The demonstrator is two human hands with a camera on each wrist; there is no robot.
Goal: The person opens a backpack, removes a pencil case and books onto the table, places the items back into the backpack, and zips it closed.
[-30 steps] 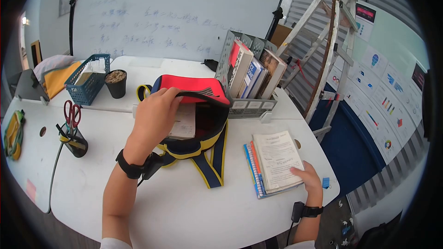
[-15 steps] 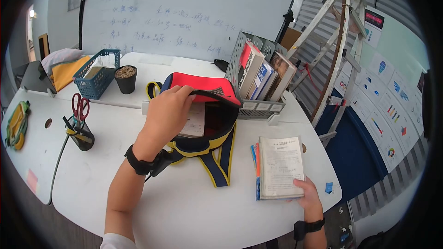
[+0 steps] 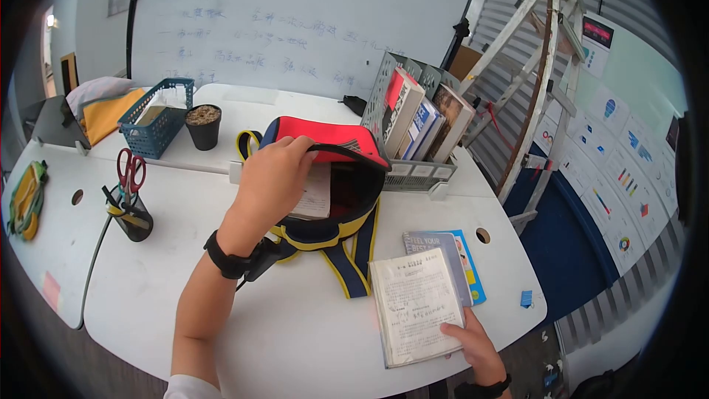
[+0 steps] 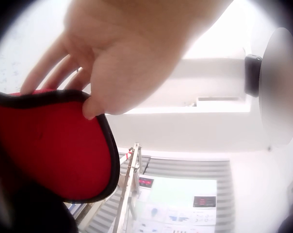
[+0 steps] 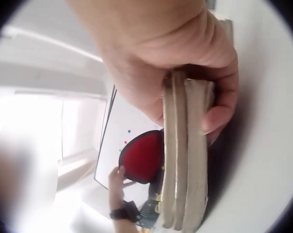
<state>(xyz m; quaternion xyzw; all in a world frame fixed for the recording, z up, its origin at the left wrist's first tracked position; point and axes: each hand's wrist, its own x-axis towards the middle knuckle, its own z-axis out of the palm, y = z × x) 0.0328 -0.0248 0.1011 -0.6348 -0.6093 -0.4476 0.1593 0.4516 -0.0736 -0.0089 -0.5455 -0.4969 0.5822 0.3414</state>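
Observation:
A navy backpack with yellow trim [image 3: 347, 230] stands on the table, its red flap [image 3: 332, 133] raised. My left hand [image 3: 275, 179] pinches the flap's black edge between thumb and fingers; in the left wrist view the flap's red inner side [image 4: 54, 145] hangs below the hand. Inside the bag's mouth a pale book [image 3: 316, 193] shows. My right hand [image 3: 473, 346] grips a worn, thick book [image 3: 415, 303] by its lower right corner, thumb on the printed page. In the right wrist view its layered page edges [image 5: 185, 155] show. Behind it lie a grey notebook [image 3: 436, 241] and a blue-yellow one [image 3: 473, 277].
A grey file rack [image 3: 410, 170] with several books stands behind the backpack. To the left are a mesh pen cup with scissors [image 3: 133, 214], a dark pot [image 3: 203, 129] and a blue basket [image 3: 151, 137]. A ladder [image 3: 550, 81] leans beyond the table's right side.
My right hand has lifted the worn book off the pile and moved it left and toward me, uncovering the notebooks. My left hand has kept holding the flap.

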